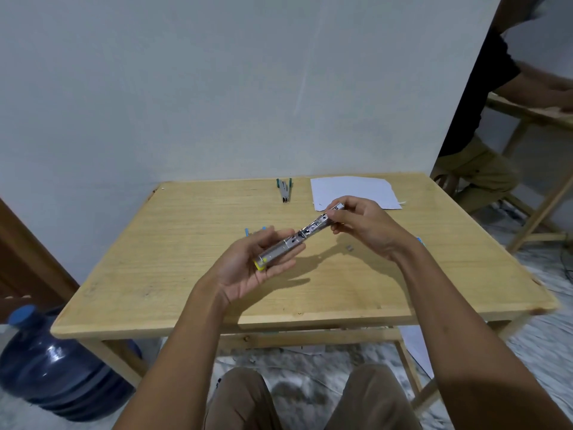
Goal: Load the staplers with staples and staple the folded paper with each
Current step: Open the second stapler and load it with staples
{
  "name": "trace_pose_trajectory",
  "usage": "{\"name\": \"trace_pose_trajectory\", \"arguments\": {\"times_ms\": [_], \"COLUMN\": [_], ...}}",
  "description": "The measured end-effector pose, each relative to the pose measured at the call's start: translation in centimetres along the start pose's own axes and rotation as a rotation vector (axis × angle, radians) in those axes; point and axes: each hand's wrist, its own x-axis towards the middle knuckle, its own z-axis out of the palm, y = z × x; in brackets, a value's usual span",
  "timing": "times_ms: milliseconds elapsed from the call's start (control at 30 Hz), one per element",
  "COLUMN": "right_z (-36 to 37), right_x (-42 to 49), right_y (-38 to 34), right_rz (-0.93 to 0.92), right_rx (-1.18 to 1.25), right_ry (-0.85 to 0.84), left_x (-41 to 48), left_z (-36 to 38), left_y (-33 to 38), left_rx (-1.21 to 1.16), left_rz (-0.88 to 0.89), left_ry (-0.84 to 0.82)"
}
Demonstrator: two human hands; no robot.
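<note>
Your left hand (248, 268) grips the stapler (290, 243) by its yellow end above the counter (170, 243); its long axis runs away and rightward to your right hand (366, 226), which pinches the opened far tip.

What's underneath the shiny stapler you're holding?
The left hand cradles the stapler from below; the right hand pinches its opened end. Beneath lies the wooden table with their shadow. Something blue peeks out behind the left fingers, mostly covered.
</note>
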Motion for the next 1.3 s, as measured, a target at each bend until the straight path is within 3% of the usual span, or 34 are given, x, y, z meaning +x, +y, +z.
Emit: {"name": "trace_pose_trajectory", "arguments": {"times_ms": [200,367,467,667,1000,1300], "right_z": [0.5,2.0,2.6,4.2,5.5,6.0], "right_x": [0.5,0.4,0.5,-1.3,-2.1,-1.8], "right_y": [0.1,0.0,0.7,2.9,3.1,2.5], "right_rz": [-0.019,-0.044,-0.109,-0.373,-0.469,-0.412], "right_rx": [-0.09,-0.138,-0.262,-0.345,-0.622,-0.452], "right_ry": [-0.046,-0.077,0.038,0.438,0.457,0.462], "left_x": [0.8,2.3,2.8,3.1,3.6,3.4], "left_z": [1.8,3.2,3.3,3.4,3.0,3.5], "left_y": [-0.5,-2.1,-3.0,-3.6,-4.1,-3.9], "left_rx": [0.479,0.556,0.522,0.396,0.304,0.183], "left_rz": [-0.064,-0.015,0.046,0.076,0.106,0.089], "left_ry": [-0.007,0.054,0.096,0.134,0.136,0.078]}}
